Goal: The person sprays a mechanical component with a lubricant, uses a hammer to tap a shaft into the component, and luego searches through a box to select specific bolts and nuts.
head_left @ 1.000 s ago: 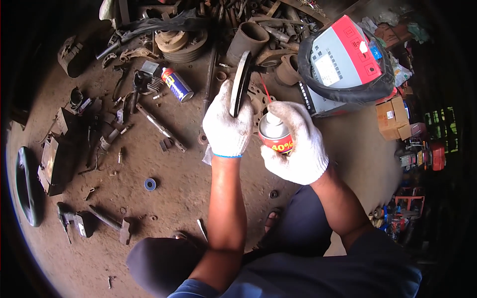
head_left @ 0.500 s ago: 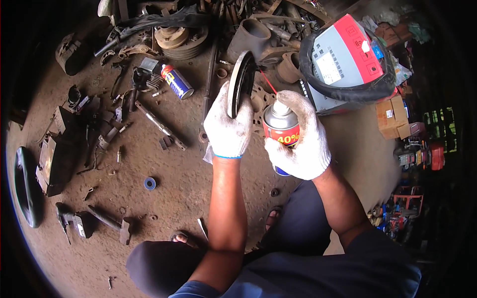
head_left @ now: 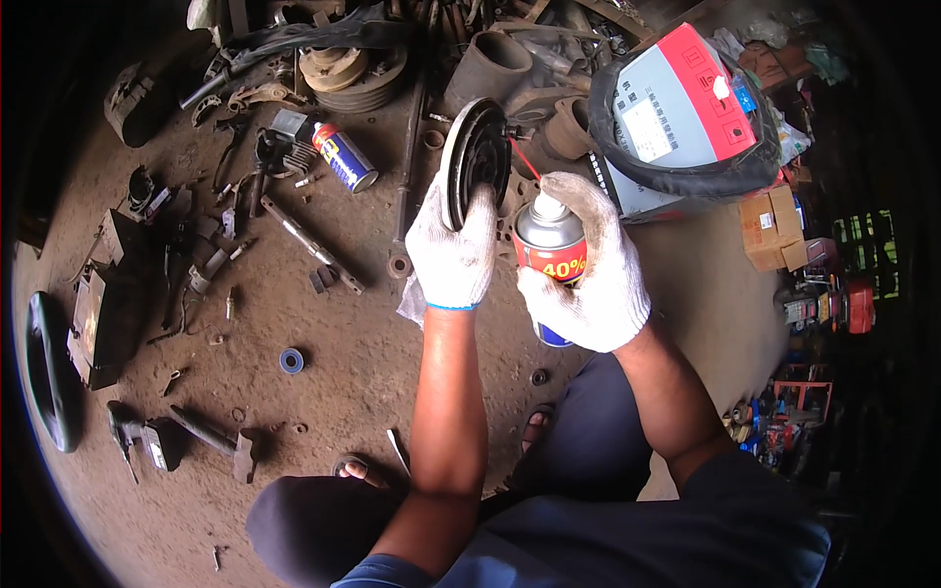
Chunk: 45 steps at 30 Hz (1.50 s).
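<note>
One pale-rimmed black disc [head_left: 480, 157], gripped by the left hand [head_left: 451, 260], faces a spray can [head_left: 549, 240] the right hand [head_left: 603, 284] clasps.

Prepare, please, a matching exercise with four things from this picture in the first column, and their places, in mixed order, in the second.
Things:
1. Round dark part
2. Spray can with red straw
3. Small blue ring
4. Brown cardboard box

Places:
A. In the gloved right hand
B. Toward the picture's right edge
C. In the gloved left hand
D. On the floor, left of both hands

Pairs: 1-C, 2-A, 3-D, 4-B
</note>
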Each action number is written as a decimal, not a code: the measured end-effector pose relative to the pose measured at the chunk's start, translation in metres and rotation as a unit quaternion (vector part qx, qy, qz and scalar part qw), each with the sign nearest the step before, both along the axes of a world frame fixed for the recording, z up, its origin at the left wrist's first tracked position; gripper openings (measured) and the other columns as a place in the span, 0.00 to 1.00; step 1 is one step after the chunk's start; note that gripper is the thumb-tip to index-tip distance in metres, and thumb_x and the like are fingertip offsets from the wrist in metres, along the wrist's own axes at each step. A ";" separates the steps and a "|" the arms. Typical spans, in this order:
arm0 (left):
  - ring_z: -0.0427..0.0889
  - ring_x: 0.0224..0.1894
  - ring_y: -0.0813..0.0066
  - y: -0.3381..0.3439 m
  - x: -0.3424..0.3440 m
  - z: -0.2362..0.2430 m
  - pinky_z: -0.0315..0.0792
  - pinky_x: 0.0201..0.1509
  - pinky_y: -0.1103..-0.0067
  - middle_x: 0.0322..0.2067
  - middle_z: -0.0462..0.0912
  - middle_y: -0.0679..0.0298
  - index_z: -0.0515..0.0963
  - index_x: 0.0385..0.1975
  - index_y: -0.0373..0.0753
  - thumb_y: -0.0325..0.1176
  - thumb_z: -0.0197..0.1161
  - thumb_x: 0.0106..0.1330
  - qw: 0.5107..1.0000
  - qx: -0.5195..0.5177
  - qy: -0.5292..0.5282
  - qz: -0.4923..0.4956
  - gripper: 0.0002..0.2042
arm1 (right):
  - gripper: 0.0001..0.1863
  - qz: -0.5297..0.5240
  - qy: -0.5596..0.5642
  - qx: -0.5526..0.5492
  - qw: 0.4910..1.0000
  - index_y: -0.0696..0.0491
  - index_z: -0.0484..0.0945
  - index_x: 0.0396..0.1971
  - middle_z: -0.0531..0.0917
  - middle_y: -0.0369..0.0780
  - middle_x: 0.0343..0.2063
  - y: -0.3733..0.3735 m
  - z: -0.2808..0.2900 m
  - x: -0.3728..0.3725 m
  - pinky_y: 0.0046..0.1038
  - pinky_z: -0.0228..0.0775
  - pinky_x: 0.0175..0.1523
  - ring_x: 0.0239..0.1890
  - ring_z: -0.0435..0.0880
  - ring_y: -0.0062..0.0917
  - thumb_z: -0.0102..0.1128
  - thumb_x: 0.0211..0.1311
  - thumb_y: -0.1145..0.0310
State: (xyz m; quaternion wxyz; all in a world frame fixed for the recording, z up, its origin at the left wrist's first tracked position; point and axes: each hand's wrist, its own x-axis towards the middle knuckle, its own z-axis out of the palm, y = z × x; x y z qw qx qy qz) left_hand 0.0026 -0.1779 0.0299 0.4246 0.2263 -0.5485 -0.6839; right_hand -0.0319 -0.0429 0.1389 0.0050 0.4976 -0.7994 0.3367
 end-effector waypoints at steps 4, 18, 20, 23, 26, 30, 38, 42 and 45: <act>0.87 0.45 0.72 0.002 -0.004 -0.005 0.78 0.53 0.76 0.46 0.89 0.52 0.80 0.54 0.28 0.27 0.66 0.68 0.998 0.057 0.036 -0.011 0.16 | 0.38 -0.003 0.094 -0.063 0.994 0.55 0.72 0.61 0.82 0.50 0.52 -0.003 0.001 -0.006 0.41 0.79 0.55 0.51 0.86 0.45 0.75 0.47 0.66; 0.85 0.41 0.77 0.004 -0.007 0.000 0.78 0.50 0.78 0.42 0.89 0.59 0.82 0.51 0.28 0.29 0.66 0.70 0.972 0.222 0.074 -0.021 0.14 | 0.42 0.027 0.025 -0.021 0.999 0.56 0.65 0.68 0.75 0.48 0.60 0.034 0.012 -0.003 0.38 0.73 0.64 0.58 0.79 0.36 0.75 0.60 0.54; 0.86 0.42 0.74 0.004 -0.002 -0.002 0.78 0.51 0.77 0.43 0.90 0.56 0.82 0.51 0.28 0.29 0.66 0.70 0.988 0.156 0.007 -0.004 0.14 | 0.40 0.069 0.102 -0.012 0.992 0.57 0.68 0.65 0.76 0.50 0.59 0.023 0.006 -0.001 0.40 0.72 0.64 0.58 0.79 0.41 0.76 0.58 0.55; 0.88 0.45 0.70 0.008 -0.003 0.003 0.78 0.55 0.76 0.45 0.89 0.52 0.81 0.54 0.28 0.28 0.66 0.68 0.997 0.073 0.022 0.019 0.16 | 0.37 0.058 0.110 -0.017 0.992 0.56 0.71 0.63 0.78 0.51 0.55 0.014 0.005 0.004 0.42 0.74 0.60 0.55 0.81 0.46 0.76 0.53 0.61; 0.88 0.46 0.70 0.005 0.001 0.008 0.78 0.56 0.76 0.45 0.89 0.52 0.80 0.55 0.29 0.28 0.67 0.67 0.999 0.002 0.010 0.048 0.17 | 0.37 0.054 0.102 -0.040 0.993 0.55 0.72 0.62 0.80 0.51 0.53 0.007 0.009 0.006 0.43 0.76 0.56 0.52 0.83 0.48 0.75 0.50 0.63; 0.89 0.46 0.70 0.005 0.005 0.012 0.78 0.55 0.76 0.46 0.89 0.51 0.81 0.56 0.31 0.28 0.67 0.66 0.999 -0.009 0.013 0.037 0.18 | 0.38 0.036 0.094 -0.049 0.994 0.55 0.71 0.63 0.80 0.50 0.53 0.006 0.006 0.005 0.43 0.77 0.58 0.53 0.83 0.48 0.75 0.50 0.64; 0.87 0.42 0.73 0.007 0.003 0.004 0.79 0.52 0.76 0.43 0.90 0.57 0.82 0.51 0.28 0.30 0.66 0.69 0.988 0.149 0.028 -0.012 0.15 | 0.51 -0.047 0.083 -0.138 0.986 0.57 0.52 0.76 0.68 0.46 0.67 0.039 0.020 -0.006 0.36 0.72 0.66 0.63 0.75 0.32 0.76 0.58 0.64; 0.86 0.40 0.74 -0.001 0.014 0.007 0.80 0.49 0.78 0.43 0.88 0.60 0.81 0.51 0.29 0.25 0.65 0.69 0.940 0.310 0.136 -0.034 0.13 | 0.49 -0.205 -0.084 -0.175 0.959 0.57 0.51 0.77 0.74 0.45 0.62 0.095 0.026 -0.022 0.31 0.77 0.60 0.57 0.79 0.29 0.72 0.60 0.72; 0.86 0.42 0.73 0.004 0.010 0.010 0.79 0.51 0.77 0.45 0.87 0.59 0.81 0.52 0.29 0.26 0.64 0.69 0.927 0.341 0.148 -0.057 0.13 | 0.47 -0.388 -0.070 -0.041 0.918 0.59 0.58 0.73 0.79 0.45 0.56 0.192 -0.016 -0.051 0.33 0.78 0.61 0.56 0.82 0.30 0.75 0.55 0.72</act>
